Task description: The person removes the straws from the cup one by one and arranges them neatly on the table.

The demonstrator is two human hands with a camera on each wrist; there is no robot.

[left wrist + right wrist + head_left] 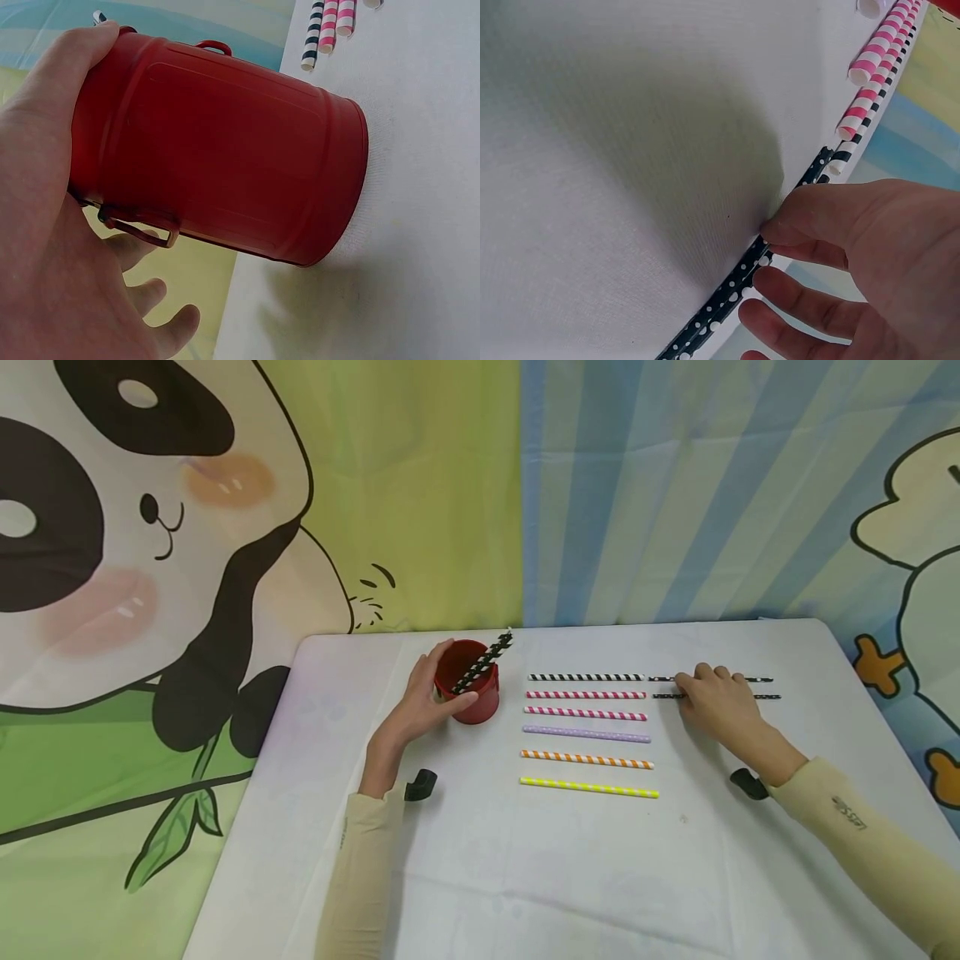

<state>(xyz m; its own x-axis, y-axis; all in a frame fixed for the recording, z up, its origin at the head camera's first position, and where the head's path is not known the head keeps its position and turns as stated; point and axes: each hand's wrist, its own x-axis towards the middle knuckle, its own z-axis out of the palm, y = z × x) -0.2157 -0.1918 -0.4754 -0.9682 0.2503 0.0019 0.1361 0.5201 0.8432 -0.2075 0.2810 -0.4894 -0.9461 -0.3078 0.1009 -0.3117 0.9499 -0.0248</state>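
Your worktop point(600, 877) is covered in white and carries everything. The bucket point(487, 700) stands upright on it. Your left grip point(414, 703) holds it by the rim, thumb on the near side, fingers around the left. It looks like thin painted metal: stiff, light, smooth enough to slide, likely to tip if pushed high up. The rim or upper wall is the place to hold it.

Black-and-white straws point(482, 667) lean inside the bucket, tops sticking out past its rim; how many, you can't tell.

Well right of the bucket, your right grip point(718, 700) pinches the nearer dotted straw point(767, 697) between thumb and finger; whether it also takes the farther dotted straw point(759, 680), you can't tell. They look like paper: very light, stiff lengthwise, easily crushed or rolled. Pinch lightly near the middle.

Between the bucket and that grip lie six patterned straws: black-striped point(585, 677), two pink-striped point(585, 695), purple point(587, 734), orange point(587, 759) and yellow point(588, 787).

No brand shows on bucket or straws; the dark lettering point(849, 812) on your right sleeve is too blurred to read.
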